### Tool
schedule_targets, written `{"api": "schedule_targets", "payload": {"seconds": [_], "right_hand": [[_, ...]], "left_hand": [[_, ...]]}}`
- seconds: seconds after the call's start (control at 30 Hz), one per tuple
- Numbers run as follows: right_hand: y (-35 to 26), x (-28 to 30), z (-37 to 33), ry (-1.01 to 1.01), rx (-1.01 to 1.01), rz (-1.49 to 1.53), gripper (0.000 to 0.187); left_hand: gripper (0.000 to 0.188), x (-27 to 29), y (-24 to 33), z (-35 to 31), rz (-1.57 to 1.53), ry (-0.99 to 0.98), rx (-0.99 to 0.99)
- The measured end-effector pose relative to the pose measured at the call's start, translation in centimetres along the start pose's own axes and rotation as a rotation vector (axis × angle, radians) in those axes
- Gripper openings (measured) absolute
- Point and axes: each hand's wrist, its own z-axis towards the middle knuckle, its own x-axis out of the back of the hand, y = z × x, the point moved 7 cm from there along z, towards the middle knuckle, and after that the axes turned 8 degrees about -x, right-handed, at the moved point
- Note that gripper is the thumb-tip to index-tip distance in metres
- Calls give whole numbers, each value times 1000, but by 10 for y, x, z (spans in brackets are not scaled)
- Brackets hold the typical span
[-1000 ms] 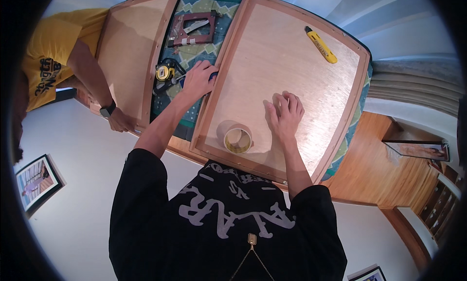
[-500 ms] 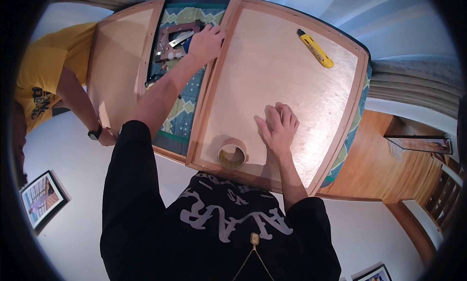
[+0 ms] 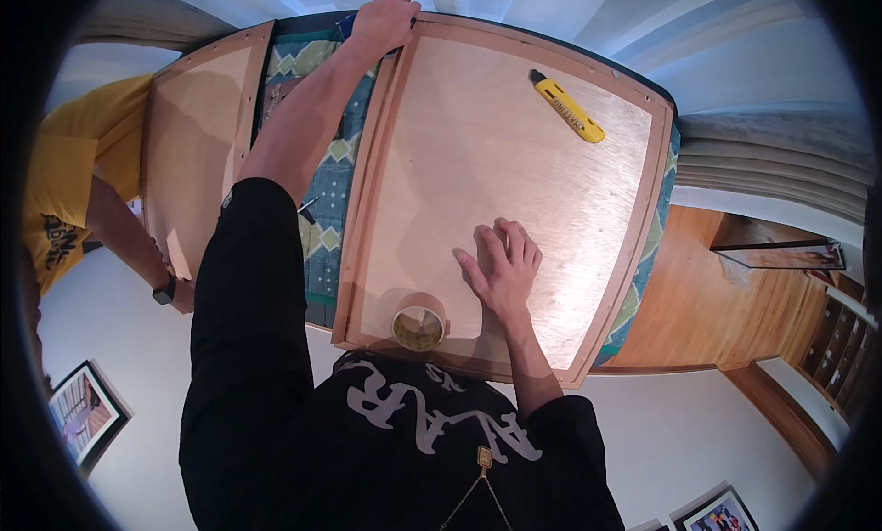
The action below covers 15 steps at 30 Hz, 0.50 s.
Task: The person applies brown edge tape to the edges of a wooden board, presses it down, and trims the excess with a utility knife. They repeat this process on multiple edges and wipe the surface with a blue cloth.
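Left hand (image 3: 384, 21) closed over far corner of the framed wooden panel (image 3: 551, 209); right hand (image 3: 501, 266) flat, fingers spread, holding nothing. Near-edge tape roll (image 3: 419, 321) could get knocked off if panel shifts.

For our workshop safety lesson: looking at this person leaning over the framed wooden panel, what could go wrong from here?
1. The left hand stretches to the far corner of the framed panel, so weight falls on the flat right hand; the panel might shift.
2. The tape roll sits near the close edge and could be knocked off by the body.
3. The yellow utility knife lies loose.
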Motion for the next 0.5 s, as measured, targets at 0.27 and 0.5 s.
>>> {"api": "schedule_targets", "payload": {"seconds": [0.27,0.5], "right_hand": [[2,-3,1,28,-5,-30,41],[-2,1,0,82,35,16,39]], "left_hand": [[21,9,28,-56,-99,-67,-57],[11,40,84,-172,-213,-180,-96]]}}
